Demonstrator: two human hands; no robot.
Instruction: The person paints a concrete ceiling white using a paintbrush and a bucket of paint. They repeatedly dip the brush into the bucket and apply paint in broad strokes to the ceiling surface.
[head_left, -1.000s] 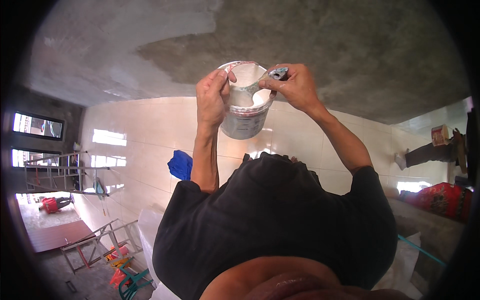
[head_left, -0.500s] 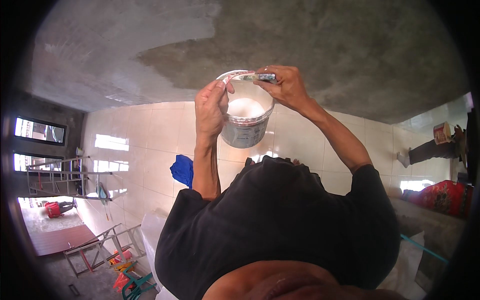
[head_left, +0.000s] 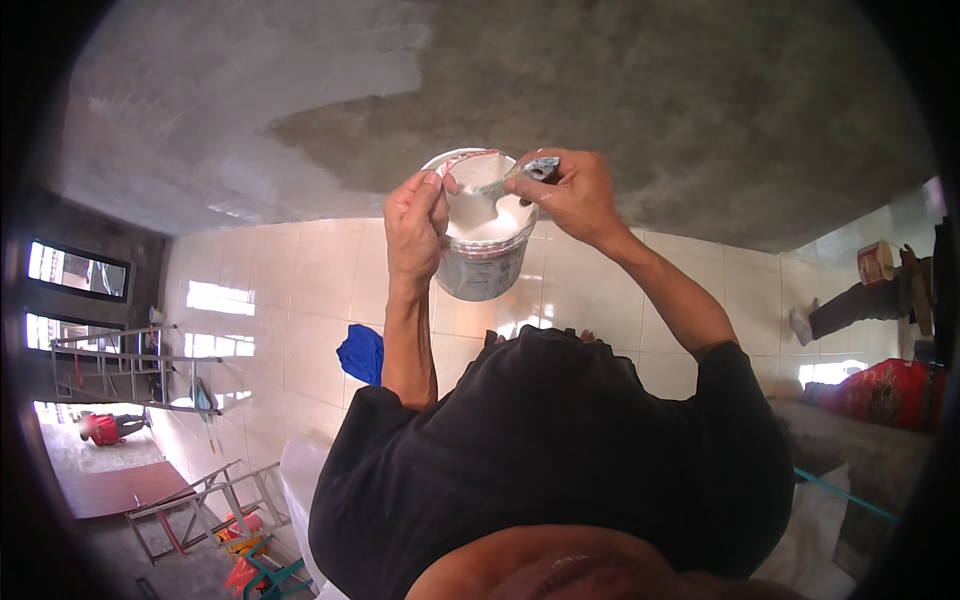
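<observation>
My left hand is closed on the red-and-white handle of a pale plastic bucket with white liquid inside. My right hand grips a paint-crusted brush with a mottled handle, held at the right side of the rim. The brush's lower part reaches down inside the bucket; how deep it sits in the liquid I cannot tell. The bucket is held up in front of me, close to a grey plastered wall.
Below are glossy floor tiles and a blue cloth. Ladders and a green chair lie left. A person in red shows through the doorway; another person's leg is at right, near red fabric.
A half second ago the brush lay level across the top of the bucket; now it tilts down inside. Hands and bucket sit slightly lower in the view than a second ago.
</observation>
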